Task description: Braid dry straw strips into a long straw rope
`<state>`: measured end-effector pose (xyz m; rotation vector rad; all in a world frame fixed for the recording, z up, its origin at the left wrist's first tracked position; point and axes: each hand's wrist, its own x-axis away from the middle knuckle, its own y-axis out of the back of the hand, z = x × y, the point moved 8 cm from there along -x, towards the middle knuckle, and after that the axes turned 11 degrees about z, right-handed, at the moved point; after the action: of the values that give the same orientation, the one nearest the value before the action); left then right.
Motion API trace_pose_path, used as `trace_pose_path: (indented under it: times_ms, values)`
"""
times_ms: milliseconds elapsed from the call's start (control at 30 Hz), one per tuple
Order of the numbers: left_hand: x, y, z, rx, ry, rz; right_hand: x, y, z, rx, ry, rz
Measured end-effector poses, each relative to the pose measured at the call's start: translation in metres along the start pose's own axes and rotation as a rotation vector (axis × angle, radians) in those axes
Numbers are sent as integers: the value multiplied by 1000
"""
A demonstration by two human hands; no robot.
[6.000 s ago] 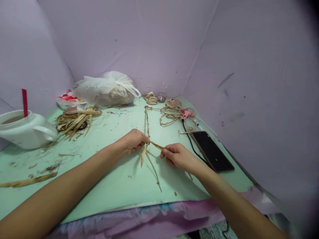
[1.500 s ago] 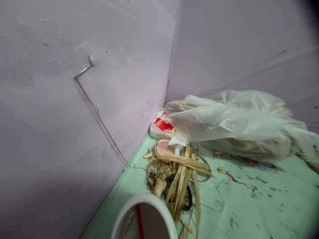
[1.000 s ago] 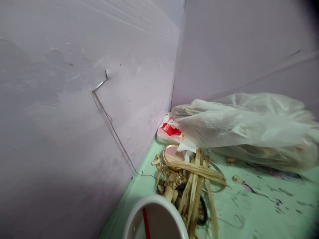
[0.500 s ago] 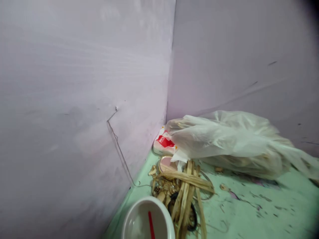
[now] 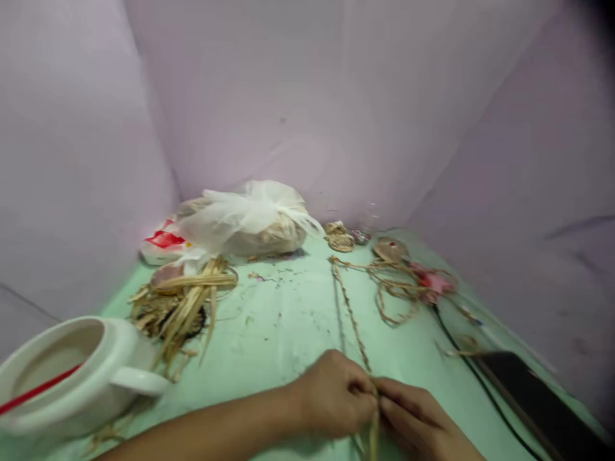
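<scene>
While the left hand (image 5: 336, 397), fingers curled, pinches the twisted cord (image 5: 354, 325), the right hand (image 5: 420, 419), fingers pressed together, touches it.

Pale lilac walls (image 5: 307, 96) rose around the mint-green tabletop (image 5: 288, 320). Dark scuffs marked the wall right of the tabletop.

Glossy white ceramic-looking pot (image 5: 72, 403), thin crinkled plastic bag (image 5: 240, 224), rough twisted-fibre cord (image 5: 352, 314)
</scene>
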<state>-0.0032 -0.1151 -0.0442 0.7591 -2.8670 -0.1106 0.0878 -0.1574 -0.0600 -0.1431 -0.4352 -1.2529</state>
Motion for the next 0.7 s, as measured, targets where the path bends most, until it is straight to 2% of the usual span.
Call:
trace_pose_path:
  times_ms: [67, 167, 367, 600, 700]
  values:
    - [6, -5, 0, -37, 45, -58, -1, -12, 4, -185, 20, 91]
    - [13, -11, -1, -122, 116, -163, -4, -17, 4, -298, 13, 75]
    - [24, -15, -9, -343, 169, -390, 0, -3, 11, -107, 160, 2]
    - [35, -19, -24, -561, 272, -535, 0, 0, 14, -91, 153, -26]
    - [45, -22, -36, -696, 333, -637, 1, 1, 15, -109, 153, -39]
